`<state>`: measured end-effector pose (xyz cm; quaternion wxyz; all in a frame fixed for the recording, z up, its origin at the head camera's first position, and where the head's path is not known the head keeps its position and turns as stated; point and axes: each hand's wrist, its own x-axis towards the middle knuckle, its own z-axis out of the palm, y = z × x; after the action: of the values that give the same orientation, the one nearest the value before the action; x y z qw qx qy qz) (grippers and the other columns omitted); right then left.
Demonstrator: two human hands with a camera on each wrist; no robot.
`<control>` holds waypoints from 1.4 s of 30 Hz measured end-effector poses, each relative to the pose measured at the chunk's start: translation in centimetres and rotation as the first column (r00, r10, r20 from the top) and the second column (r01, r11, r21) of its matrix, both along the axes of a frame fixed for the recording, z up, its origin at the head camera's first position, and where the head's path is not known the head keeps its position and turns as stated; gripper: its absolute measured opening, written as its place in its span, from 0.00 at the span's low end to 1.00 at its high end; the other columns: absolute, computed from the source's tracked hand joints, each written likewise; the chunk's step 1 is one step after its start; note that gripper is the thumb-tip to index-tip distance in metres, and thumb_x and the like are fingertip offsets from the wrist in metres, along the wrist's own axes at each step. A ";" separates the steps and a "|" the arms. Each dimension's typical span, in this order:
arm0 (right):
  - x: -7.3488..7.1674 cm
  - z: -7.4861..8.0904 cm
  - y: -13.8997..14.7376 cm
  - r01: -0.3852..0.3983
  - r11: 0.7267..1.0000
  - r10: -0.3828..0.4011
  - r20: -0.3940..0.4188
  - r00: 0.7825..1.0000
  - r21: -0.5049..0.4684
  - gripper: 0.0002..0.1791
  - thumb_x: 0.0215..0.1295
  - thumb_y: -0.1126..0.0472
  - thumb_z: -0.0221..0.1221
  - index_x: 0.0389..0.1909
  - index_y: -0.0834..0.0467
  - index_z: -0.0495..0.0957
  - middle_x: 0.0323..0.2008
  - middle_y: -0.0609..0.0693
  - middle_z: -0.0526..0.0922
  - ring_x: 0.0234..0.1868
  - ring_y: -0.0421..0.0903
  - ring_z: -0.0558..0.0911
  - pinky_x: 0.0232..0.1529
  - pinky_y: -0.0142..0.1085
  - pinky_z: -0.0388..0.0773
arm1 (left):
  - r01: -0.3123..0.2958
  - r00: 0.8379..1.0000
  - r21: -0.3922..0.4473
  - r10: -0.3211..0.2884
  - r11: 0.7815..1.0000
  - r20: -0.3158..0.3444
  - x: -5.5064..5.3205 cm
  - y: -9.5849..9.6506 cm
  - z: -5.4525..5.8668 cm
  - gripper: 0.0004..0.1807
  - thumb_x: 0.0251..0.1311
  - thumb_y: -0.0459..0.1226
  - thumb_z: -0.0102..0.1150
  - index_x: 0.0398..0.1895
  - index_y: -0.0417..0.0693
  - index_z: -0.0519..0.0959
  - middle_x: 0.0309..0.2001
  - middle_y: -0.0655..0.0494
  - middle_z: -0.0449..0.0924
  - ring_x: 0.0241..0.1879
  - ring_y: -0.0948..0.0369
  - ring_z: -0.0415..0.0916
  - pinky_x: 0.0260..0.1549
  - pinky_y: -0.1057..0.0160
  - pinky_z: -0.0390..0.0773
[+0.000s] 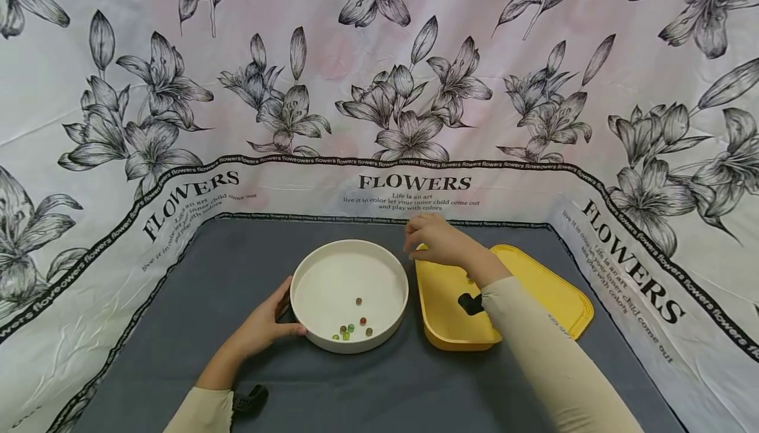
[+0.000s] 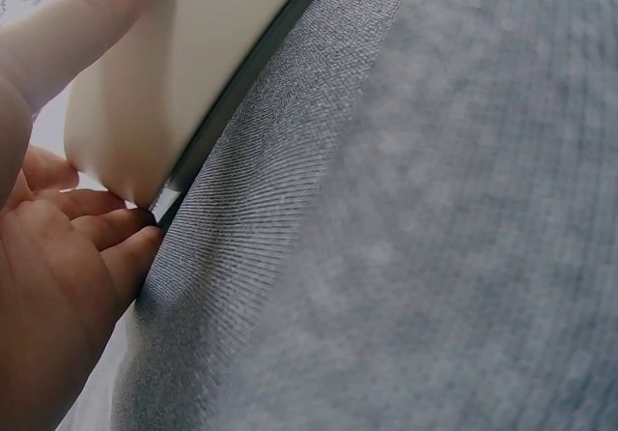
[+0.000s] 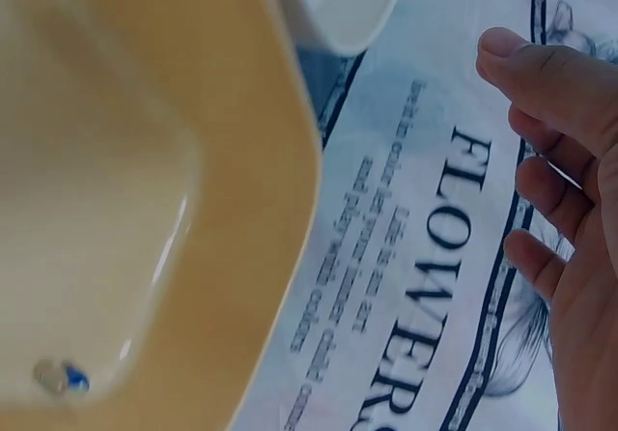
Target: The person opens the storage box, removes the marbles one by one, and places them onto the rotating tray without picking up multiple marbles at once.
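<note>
A round white dish (image 1: 350, 268) stands on the grey cloth, several small coloured marbles (image 1: 351, 327) lying toward its near side. My left hand (image 1: 269, 324) grips the dish's left side, thumb along the near wall; in the left wrist view its fingertips (image 2: 140, 223) meet the dish's lower edge. Over the far left corner of a yellow box (image 1: 441, 314) hovers my right hand (image 1: 441, 242), fingers loosely bent. The right wrist view shows its thumb and fingers apart with nothing between them. Inside the box sits a blue-and-clear marble (image 3: 63, 376); my right forearm hides part of the box.
To the right of the box, partly under the right sleeve, lies a flat yellow lid (image 1: 557, 288). White fabric (image 1: 415, 196) printed with flowers and lettering rises behind and at both sides of the grey cloth (image 1: 237, 255).
</note>
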<state>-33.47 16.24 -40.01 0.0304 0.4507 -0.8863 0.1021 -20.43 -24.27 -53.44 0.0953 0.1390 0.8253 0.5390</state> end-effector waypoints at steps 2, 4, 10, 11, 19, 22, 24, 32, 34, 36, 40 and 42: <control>-0.1 -0.1 0.9 0.013 1.000 -0.013 0.001 1.000 0.010 0.05 0.64 0.56 0.72 0.40 0.46 0.91 0.42 0.43 0.77 0.47 0.44 0.70 0.52 0.45 0.66 | -0.001 1.000 -0.008 0.001 1.000 -0.008 0.1 0.0 -0.1 0.69 0.51 0.46 0.79 0.84 0.43 0.36 0.83 0.42 0.41 0.80 0.44 0.45 0.74 0.44 0.56; -0.1 0.0 1.6 0.022 1.000 -0.022 0.012 1.000 0.013 0.06 0.64 0.57 0.72 0.40 0.47 0.91 0.43 0.44 0.78 0.49 0.45 0.72 0.53 0.46 0.67 | -0.007 1.000 -0.011 0.006 1.000 -0.017 0.2 0.0 -0.2 0.69 0.51 0.45 0.80 0.84 0.41 0.37 0.82 0.40 0.42 0.80 0.43 0.45 0.74 0.43 0.56; 0.0 0.3 3.7 0.047 0.998 -0.048 0.033 0.998 0.037 0.08 0.63 0.57 0.72 0.43 0.52 0.91 0.45 0.46 0.79 0.51 0.47 0.73 0.56 0.49 0.68 | -0.016 1.000 -0.015 0.016 1.000 -0.015 0.0 0.0 -0.3 0.69 0.52 0.45 0.79 0.84 0.40 0.37 0.83 0.41 0.41 0.80 0.43 0.45 0.74 0.41 0.56; 0.0 0.4 4.0 0.053 0.998 -0.054 0.031 0.998 0.045 0.08 0.63 0.56 0.72 0.42 0.51 0.91 0.46 0.46 0.80 0.51 0.47 0.74 0.57 0.50 0.69 | -0.014 1.000 -0.018 0.013 1.000 -0.012 -0.1 0.0 -0.3 0.69 0.52 0.46 0.79 0.84 0.41 0.36 0.83 0.42 0.41 0.80 0.43 0.45 0.74 0.42 0.56; 0.0 -0.2 7.1 0.075 0.994 -0.076 0.011 0.997 0.078 0.08 0.60 0.56 0.74 0.40 0.48 0.91 0.45 0.45 0.81 0.51 0.49 0.74 0.57 0.53 0.68 | 0.003 1.000 0.015 -0.002 1.000 -0.025 -0.4 0.2 -0.2 0.68 0.52 0.44 0.80 0.84 0.42 0.37 0.83 0.41 0.41 0.80 0.42 0.44 0.74 0.41 0.55; 0.2 -0.6 8.2 0.100 0.990 -0.103 0.029 0.994 0.101 0.08 0.59 0.56 0.74 0.40 0.47 0.91 0.45 0.44 0.81 0.50 0.48 0.73 0.56 0.52 0.68 | 0.004 1.000 0.012 -0.004 1.000 -0.023 -0.4 0.2 -0.3 0.68 0.52 0.44 0.79 0.84 0.42 0.37 0.83 0.40 0.41 0.80 0.42 0.43 0.74 0.41 0.54; 0.4 -0.8 8.9 0.122 0.986 -0.128 0.043 0.991 0.115 0.08 0.58 0.56 0.75 0.39 0.47 0.91 0.45 0.44 0.81 0.49 0.47 0.72 0.56 0.51 0.67 | 0.004 1.000 0.009 -0.004 1.000 -0.020 -0.4 0.2 -0.3 0.68 0.52 0.44 0.79 0.84 0.42 0.37 0.83 0.41 0.41 0.80 0.42 0.43 0.74 0.41 0.54; 0.6 -1.9 10.9 0.148 0.975 -0.156 0.036 0.987 0.166 0.10 0.56 0.56 0.76 0.40 0.49 0.91 0.45 0.45 0.79 0.50 0.49 0.72 0.51 0.50 0.67 | -0.008 1.000 -0.014 0.008 1.000 -0.015 -0.3 0.0 -0.1 0.70 0.50 0.46 0.80 0.84 0.43 0.36 0.83 0.42 0.41 0.80 0.43 0.45 0.74 0.42 0.56; 0.5 -2.3 11.2 0.151 0.973 -0.159 0.029 0.987 0.175 0.10 0.55 0.56 0.77 0.39 0.50 0.91 0.44 0.46 0.79 0.48 0.48 0.71 0.51 0.50 0.67 | -0.012 1.000 -0.014 0.012 1.000 -0.008 -0.3 0.0 0.0 0.71 0.50 0.47 0.80 0.84 0.44 0.36 0.83 0.43 0.42 0.80 0.45 0.45 0.74 0.43 0.56; 0.4 -2.8 11.4 0.150 0.972 -0.156 0.021 0.987 0.183 0.10 0.55 0.56 0.77 0.39 0.50 0.91 0.43 0.45 0.78 0.47 0.48 0.70 0.49 0.49 0.66 | -0.017 1.000 -0.013 0.017 1.000 -0.003 -0.4 0.0 0.0 0.71 0.49 0.47 0.81 0.84 0.44 0.36 0.83 0.44 0.42 0.80 0.46 0.46 0.74 0.44 0.56; -0.1 -3.9 11.7 0.133 0.972 -0.138 0.015 0.990 0.196 0.10 0.54 0.55 0.77 0.39 0.49 0.92 0.43 0.45 0.78 0.45 0.47 0.69 0.49 0.48 0.64 | -0.013 1.000 -0.011 0.013 1.000 -0.004 -0.3 0.0 0.0 0.71 0.50 0.46 0.81 0.84 0.43 0.36 0.83 0.43 0.42 0.80 0.45 0.45 0.74 0.44 0.56; -0.3 -4.4 11.8 0.119 0.972 -0.123 0.005 0.992 0.201 0.10 0.54 0.55 0.77 0.38 0.49 0.92 0.43 0.45 0.78 0.45 0.47 0.70 0.51 0.49 0.65 | -0.011 1.000 -0.009 0.010 1.000 -0.002 -0.2 0.0 0.0 0.71 0.50 0.46 0.81 0.84 0.43 0.36 0.83 0.43 0.42 0.80 0.45 0.45 0.74 0.44 0.55</control>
<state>-33.76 28.04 -44.39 -0.0169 0.3956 -0.9182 0.0143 -20.68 -24.27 -53.45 0.0923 0.1348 0.8284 0.5358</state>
